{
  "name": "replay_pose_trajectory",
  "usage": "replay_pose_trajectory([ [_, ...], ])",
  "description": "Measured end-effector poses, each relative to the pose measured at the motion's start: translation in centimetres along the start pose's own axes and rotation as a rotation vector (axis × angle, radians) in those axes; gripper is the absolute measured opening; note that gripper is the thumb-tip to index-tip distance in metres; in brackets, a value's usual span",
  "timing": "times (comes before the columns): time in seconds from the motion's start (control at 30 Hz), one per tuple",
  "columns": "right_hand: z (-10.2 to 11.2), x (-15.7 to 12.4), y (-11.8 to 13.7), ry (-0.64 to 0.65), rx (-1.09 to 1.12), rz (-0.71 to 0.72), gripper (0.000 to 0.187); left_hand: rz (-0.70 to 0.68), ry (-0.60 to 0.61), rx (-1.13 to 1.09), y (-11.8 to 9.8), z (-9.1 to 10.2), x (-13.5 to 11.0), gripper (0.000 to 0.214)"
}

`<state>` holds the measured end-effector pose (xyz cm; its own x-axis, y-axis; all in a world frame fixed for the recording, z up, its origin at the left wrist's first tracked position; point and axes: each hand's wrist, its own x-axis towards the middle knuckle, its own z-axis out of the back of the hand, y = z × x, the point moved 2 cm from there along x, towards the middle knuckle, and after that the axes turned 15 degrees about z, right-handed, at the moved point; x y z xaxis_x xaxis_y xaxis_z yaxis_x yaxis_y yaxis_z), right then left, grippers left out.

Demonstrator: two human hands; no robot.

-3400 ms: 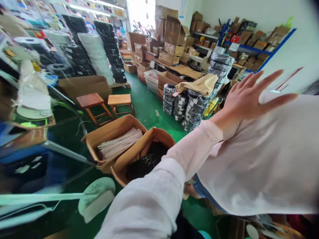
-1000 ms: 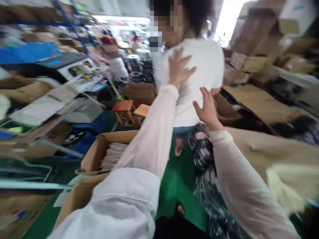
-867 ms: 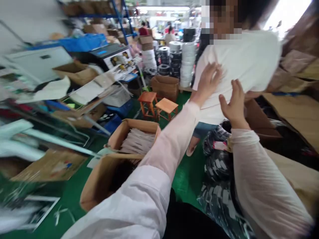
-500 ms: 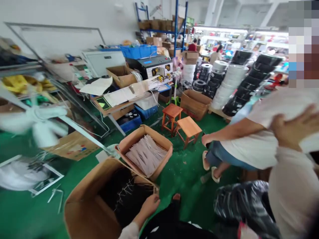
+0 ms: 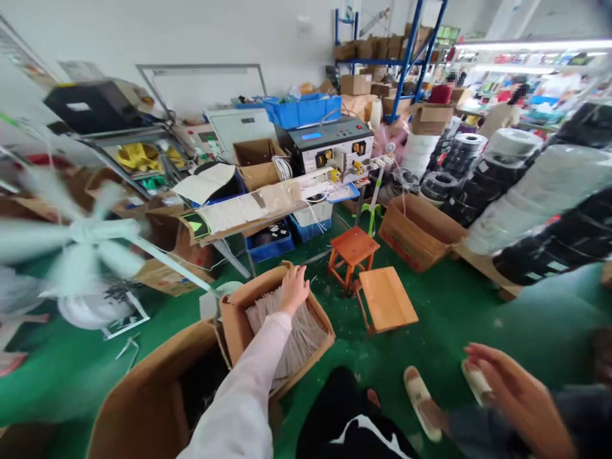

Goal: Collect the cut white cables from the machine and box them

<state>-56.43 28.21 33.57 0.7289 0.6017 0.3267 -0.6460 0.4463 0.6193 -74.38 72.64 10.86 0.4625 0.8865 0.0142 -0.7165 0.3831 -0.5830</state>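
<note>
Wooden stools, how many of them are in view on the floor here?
2. The reddish-brown stool and, nearer the camera, the lighter stool, both right of the box of pale strips where the left hand reaches. Others could be hidden.

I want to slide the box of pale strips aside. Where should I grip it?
Probably by the right rim of the box, from above, fingers inside, thumb outside. It stands open-topped with thin walls, and that side looks unobstructed, whereas the other box crowds its left. The left hand is over the far end; whether it touches is unclear.
</note>
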Motion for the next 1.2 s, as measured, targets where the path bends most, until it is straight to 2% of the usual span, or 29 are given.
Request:
replay_pose_trajectory([
  [0.07,-4.7,4.7,-1.9,0.18,0.235,0.008,0.035,0.02,-0.124,0.025,-2.0,0.8,6.8,0.058],
  [0.17,-13.6,12.6,-2.7,0.438,0.515,-0.055,0.041,-0.028,-0.298,0.095,-4.2,2.4,16.8,0.063],
  [0.27,-24.4,20.7,-1.5,0.742,0.704,-0.151,0.048,-0.103,-0.35,0.143,-5.6,3.3,25.3,0.062],
  [0.33,-32.7,25.7,-0.1,0.947,0.894,-0.229,0.053,-0.129,-0.37,0.139,-6.0,3.6,29.4,0.061],
  [0.43,-45.6,32.0,1.7,1.015,1.044,-0.362,0.064,-0.138,-0.456,0.114,-5.9,4.1,33.2,0.057],
  [0.5,-53.5,35.3,2.7,0.936,1.085,-0.461,0.068,-0.146,-0.522,0.083,-5.7,4.7,34.4,0.055],
  [0.57,-59.8,37.9,3.7,0.847,1.169,-0.557,0.075,-0.174,-0.58,0.04,-5.5,5.3,34.9,0.053],
  [0.63,-63.9,40.3,4.8,0.783,1.27,-0.587,0.074,-0.214,-0.613,0.009,-5.2,5.7,35.0,0.053],
  [0.67,-65.0,41.5,5.3,0.744,1.336,-0.564,0.07,-0.231,-0.614,0.002,-5.0,5.8,35.0,0.054],
  [0.73,-65.4,43.8,6.2,0.618,1.501,-0.444,0.06,-0.249,-0.602,0.0,-4.7,5.7,35.1,0.055],
  [0.83,-62.5,46.7,7.3,0.339,1.637,-0.236,0.054,-0.247,-0.61,-0.016,-4.7,5.5,35.4,0.056],
  [0.93,-59.0,48.5,8.7,0.18,1.541,-0.249,0.046,-0.244,-0.637,-0.019,-5.4,5.3,36.4,0.052],
  [1.07,-56.1,50.6,11.6,0.188,1.483,-0.338,0.037,-0.212,-0.664,0.012,-6.6,4.8,37.6,0.048],
  [1.2,-54.9,52.7,13.6,0.331,1.557,-0.445,0.034,-0.152,-0.681,0.055,-7.3,4.0,37.8,0.049],
])
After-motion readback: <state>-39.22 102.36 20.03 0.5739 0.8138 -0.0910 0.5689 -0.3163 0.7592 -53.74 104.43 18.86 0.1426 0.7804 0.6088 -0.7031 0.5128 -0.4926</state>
